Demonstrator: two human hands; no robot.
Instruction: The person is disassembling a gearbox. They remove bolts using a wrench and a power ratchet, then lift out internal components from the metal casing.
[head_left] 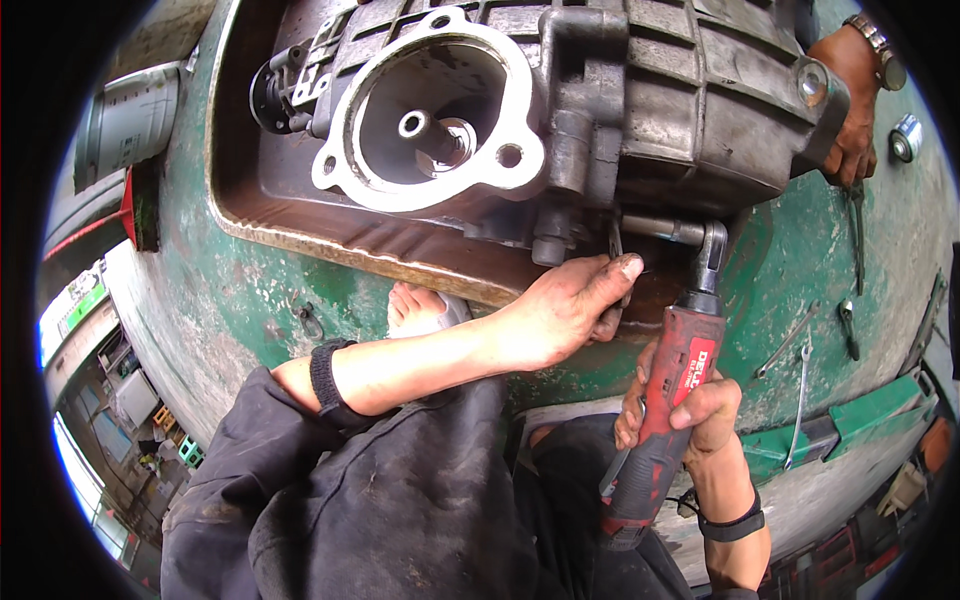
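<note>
A large grey metal gearbox housing [640, 110] with a round flanged opening and a shaft inside lies in a rusty tray [300, 235] on a green worktable. My right hand [690, 405] grips a red cordless ratchet [672, 400] whose head and socket extension [665, 229] reach sideways into the housing's lower edge. My left hand [570, 305] reaches across beneath the housing, its fingers pinching a small metal part [616, 245] next to the socket. Another person's hand [850, 100], wearing a wristwatch, rests on the housing's far right corner.
Wrenches [800, 385] and other hand tools [855, 230] lie on the green tabletop [230, 290] at the right. A small round metal part [906, 137] sits near the other person's hand. A grey cylinder [130, 120] stands at the upper left. My bare foot [415, 310] shows below the table edge.
</note>
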